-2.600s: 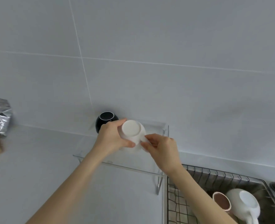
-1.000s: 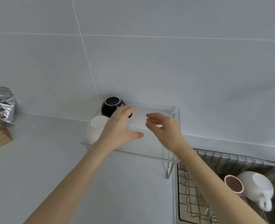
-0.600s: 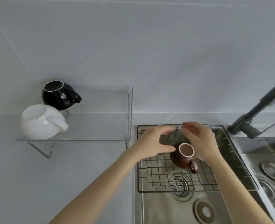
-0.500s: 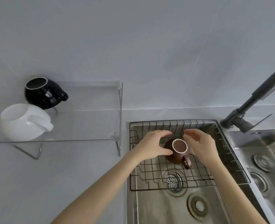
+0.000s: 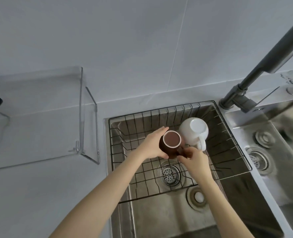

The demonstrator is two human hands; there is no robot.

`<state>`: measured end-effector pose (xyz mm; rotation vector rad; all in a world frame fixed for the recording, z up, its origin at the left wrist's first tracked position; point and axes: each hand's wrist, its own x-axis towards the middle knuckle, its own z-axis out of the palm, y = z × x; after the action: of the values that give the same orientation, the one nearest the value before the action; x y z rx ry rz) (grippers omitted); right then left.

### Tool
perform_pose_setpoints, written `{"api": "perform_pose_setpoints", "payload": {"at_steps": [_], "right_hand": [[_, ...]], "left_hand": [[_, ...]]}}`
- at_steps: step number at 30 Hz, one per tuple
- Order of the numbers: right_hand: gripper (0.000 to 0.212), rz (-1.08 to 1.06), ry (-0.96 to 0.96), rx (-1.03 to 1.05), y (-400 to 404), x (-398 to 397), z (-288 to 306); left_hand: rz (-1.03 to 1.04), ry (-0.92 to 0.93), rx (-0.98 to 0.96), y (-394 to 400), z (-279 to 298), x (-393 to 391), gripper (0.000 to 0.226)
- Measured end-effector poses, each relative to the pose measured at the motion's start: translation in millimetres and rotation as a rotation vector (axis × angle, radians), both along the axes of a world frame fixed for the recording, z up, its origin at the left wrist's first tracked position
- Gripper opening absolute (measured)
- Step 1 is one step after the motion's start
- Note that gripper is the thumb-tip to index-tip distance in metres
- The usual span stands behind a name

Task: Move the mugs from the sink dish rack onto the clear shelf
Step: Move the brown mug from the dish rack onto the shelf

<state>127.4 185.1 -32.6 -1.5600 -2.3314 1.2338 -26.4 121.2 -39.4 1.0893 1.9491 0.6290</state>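
Two mugs are being seen in the dish rack (image 5: 231,170) by the head camera. The brown mug (image 5: 171,144) is being held on its side by the left hand (image 5: 153,146), and its handle is being pinched by the right hand (image 5: 194,159). The white mug (image 5: 194,133) is being left just beside it. Next, the brown mug is probably being lifted and carried left to the clear shelf (image 5: 39,121), which calls for a steady hold.

shelf (image 5: 39,117) top: bare toward rack | white mug (image 5: 194,133) touching brown mug (image 5: 171,143), right | rack (image 5: 228,152) front floor open | faucet (image 5: 262,66) far right
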Motion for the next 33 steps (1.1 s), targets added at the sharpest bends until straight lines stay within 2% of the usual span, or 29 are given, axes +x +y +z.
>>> {"api": "perform_pose_setpoints", "payload": {"at_steps": [7, 12, 20, 27, 33], "right_hand": [[0.015, 0.006, 0.033, 0.014, -0.8, -1.8, -0.5], [0.019, 0.016, 0.087, 0.021, -2.6, -5.4, 16.1], [0.022, 0.128, 0.255, 0.139, -9.8, -34.4, 89.6], [0.008, 0.268, 0.459, 0.177, -36.9, -82.4, 179.2], [0.011, 0.406, 0.532, 0.182, -68.1, -136.7, 215.1]], "left_hand": [[0.042, 0.006, 0.045, 2.1, -6.6, -0.3, 0.106], [0.069, 0.026, 0.075, -4.5, 9.6, -4.7, 0.104], [0.124, 0.116, 0.187, -32.5, 99.1, -36.6, 0.100], [0.291, 0.211, 0.420, -90.4, 189.6, -72.5, 0.092], [0.409, 0.251, 0.480, -139.5, 224.0, -116.2, 0.094]]}}
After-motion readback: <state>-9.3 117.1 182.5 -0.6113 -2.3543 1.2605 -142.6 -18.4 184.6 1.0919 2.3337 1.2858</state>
